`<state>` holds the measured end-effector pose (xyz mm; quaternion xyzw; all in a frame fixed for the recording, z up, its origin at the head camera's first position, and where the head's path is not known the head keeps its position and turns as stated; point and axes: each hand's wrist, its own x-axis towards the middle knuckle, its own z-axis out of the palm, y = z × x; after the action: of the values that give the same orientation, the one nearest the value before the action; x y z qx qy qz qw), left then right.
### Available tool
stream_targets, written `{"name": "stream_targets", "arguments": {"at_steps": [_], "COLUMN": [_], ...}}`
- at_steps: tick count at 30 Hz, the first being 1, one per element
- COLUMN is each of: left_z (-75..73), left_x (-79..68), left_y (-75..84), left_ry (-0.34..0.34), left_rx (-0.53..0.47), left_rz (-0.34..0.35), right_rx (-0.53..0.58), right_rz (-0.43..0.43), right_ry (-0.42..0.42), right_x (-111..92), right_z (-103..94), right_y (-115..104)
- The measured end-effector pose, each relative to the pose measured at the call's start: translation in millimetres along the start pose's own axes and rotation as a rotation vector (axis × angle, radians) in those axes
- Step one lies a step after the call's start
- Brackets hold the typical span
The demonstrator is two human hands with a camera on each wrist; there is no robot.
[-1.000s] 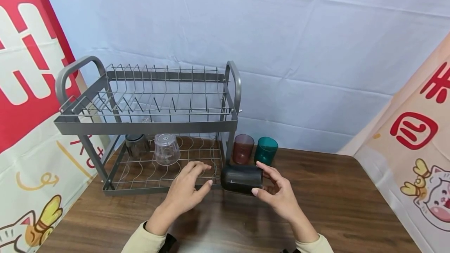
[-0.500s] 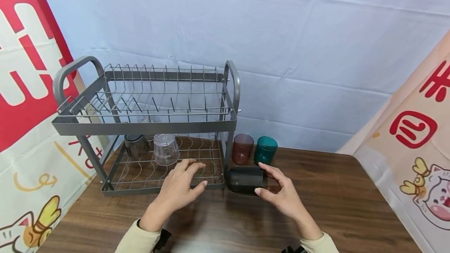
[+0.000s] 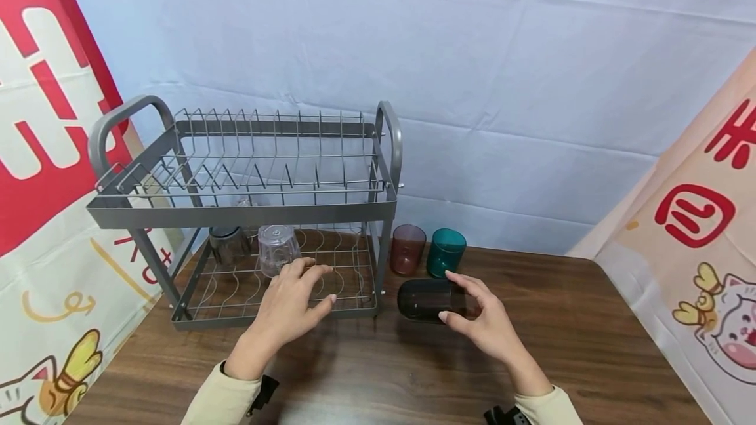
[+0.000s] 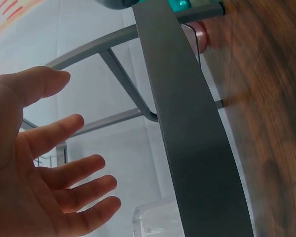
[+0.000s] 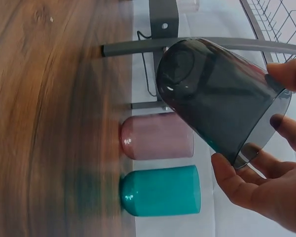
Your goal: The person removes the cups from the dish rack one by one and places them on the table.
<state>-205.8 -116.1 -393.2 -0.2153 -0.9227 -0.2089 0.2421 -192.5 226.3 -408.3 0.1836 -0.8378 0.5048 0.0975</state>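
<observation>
A smoky dark cup (image 3: 426, 300) lies on its side in the air above the table, its rim toward my right hand (image 3: 487, 320). That hand pinches the cup near the rim between thumb and fingers, as the right wrist view also shows with the tinted cup (image 5: 217, 94). Spread and holding nothing, my left hand (image 3: 286, 307) hovers before the lower tier of the grey dish rack (image 3: 242, 216). On that tier a clear cup (image 3: 276, 248) and a dark grey cup (image 3: 227, 244) stand upside down.
Behind the held cup, a reddish cup (image 3: 407, 251) and a teal cup (image 3: 446, 253) stand upright beside the rack on the wooden table (image 3: 567, 333). A pale cloth (image 3: 531, 117) hangs along the back. Printed cloths flank both sides.
My right hand has carried the dark cup to the right, away from the rack's front corner post. My left hand has drifted left, its fingers still spread.
</observation>
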Motion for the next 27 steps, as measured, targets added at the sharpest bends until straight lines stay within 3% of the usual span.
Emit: {"name": "stream_targets", "arguments": {"at_steps": [13,27], "left_z": [-0.8,-12.7], "left_x": [4.0,10.8], "left_y": [-9.3,-21.3], "left_ry": [-0.001,0.05], "left_rx": [0.032,0.072], "left_rz": [-0.021,-0.036], "right_rx": [-0.112,-0.296], "right_rz": [-0.017,0.005], "right_ry": [0.039,0.054], "right_x": [2.4,9.3], "right_z": [-12.3,-30.3], "right_y": [8.4,22.8]}}
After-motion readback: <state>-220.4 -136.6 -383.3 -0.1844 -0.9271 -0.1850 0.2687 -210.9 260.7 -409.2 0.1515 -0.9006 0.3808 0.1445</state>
